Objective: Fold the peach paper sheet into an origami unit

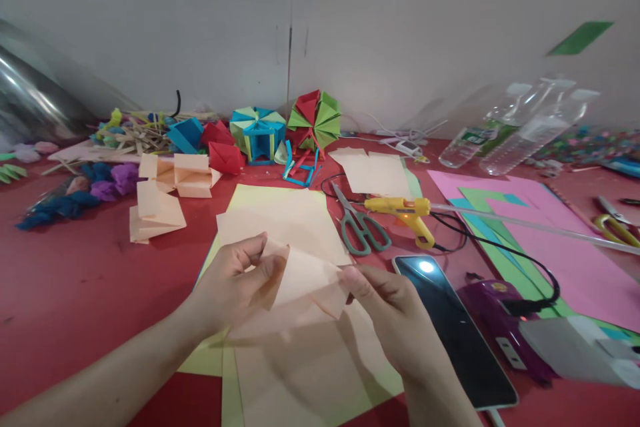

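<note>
Both of my hands hold a peach paper square (305, 283) just above the red table (75, 293). My left hand (235, 287) pinches its left side, thumb and fingers closed on the fold. Its right edge is gripped between the fingertips of my right hand (395, 317). The paper is partly folded, with a flap lifted. Beneath it lie more peach and pale yellow sheets (280, 203).
Green scissors (361, 225), a yellow glue gun (407, 213) and a phone (453, 327) lie to the right, beside pink and green sheets (565, 247). Folded peach pieces (160, 203), coloured origami models (285, 123) and plastic bottles (520, 127) sit farther back.
</note>
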Motion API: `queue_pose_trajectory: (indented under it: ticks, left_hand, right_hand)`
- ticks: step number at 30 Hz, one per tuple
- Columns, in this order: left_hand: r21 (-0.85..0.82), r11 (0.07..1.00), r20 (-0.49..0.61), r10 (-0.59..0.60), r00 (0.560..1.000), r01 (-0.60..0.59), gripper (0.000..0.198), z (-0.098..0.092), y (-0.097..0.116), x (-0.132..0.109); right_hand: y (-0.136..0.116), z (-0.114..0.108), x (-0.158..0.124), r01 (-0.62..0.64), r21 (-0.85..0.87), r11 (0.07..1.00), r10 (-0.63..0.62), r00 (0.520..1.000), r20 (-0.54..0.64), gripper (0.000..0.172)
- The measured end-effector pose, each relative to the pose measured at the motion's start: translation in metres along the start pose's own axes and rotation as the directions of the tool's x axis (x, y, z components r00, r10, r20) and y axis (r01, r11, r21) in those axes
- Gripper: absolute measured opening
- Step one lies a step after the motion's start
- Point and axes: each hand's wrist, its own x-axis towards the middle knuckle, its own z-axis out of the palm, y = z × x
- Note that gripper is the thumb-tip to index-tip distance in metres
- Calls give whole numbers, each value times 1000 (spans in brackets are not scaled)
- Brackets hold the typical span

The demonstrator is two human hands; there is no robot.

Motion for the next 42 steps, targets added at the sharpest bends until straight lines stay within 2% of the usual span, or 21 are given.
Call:
queue_pose_trajectory:
  ticks: [2, 4, 6, 8, 11, 13, 15, 18, 23, 26, 31, 34, 37, 42]
  left_hand:
    - [66, 996, 40, 64, 997, -67, 21, -2, 1, 1]
    - [132, 980, 127, 130, 983, -146, 19, -3, 3, 1]
    - [141, 973, 276, 139, 951, -183, 18, -3, 5, 0]
    - [91, 981, 443, 113, 889, -170, 16, -2, 6, -1]
    - [23, 992, 579, 88, 810, -124, 15, 1, 5, -2]
    - [30, 992, 606, 77, 791, -119, 15, 1, 6, -3]
    - [61, 991, 595, 58, 801, -117, 15, 0, 7, -4]
    - [66, 997, 540, 6, 842, -50, 11, -1, 9, -5]
    - [-58, 996, 531, -22, 847, 63, 12, -1, 8, -5]
    - [-137, 983, 495, -42, 868, 125, 12, 1, 5, -3]
    - [-158, 973, 439, -84, 894, 169, 15, 1, 4, 1]
    - [-175, 949, 411, -172, 895, 262, 17, -2, 3, 2]
    - [-208, 912, 369, -262, 892, 354, 20, -7, 3, 4]
    - [-212, 916, 312, -266, 912, 340, 26, -12, 3, 6]
  right_hand:
    - [-1, 0, 0, 23, -18, 1000, -23, 1000, 1, 23]
    - [-3, 0, 0, 113, -73, 991, -112, 994, 20, 14]
    - [-4, 1, -1, 242, -104, 965, -228, 965, 127, 22]
    - [-4, 2, -2, 327, -69, 943, -294, 910, 293, 27]
    - [-2, 4, -3, 331, -22, 943, -283, 838, 467, 29]
    - [-3, 5, -4, 307, -52, 950, -240, 828, 508, 21]
    - [-5, 4, -4, 289, -99, 952, -203, 840, 502, 13]
    - [-8, 1, -5, 273, -151, 950, -173, 864, 473, 21]
    - [-6, 1, -4, 222, -220, 950, -114, 901, 418, 25]
    - [-1, 5, -4, 160, -245, 956, -66, 934, 352, 19]
    - [7, 11, -2, 88, -185, 979, -44, 972, 231, 12]
    - [9, 14, -2, 51, -119, 992, -29, 984, 176, 23]
    - [7, 14, -1, -41, -78, 996, 52, 988, 145, 37]
    - [2, 13, 2, -169, -10, 986, 168, 970, 177, 23]
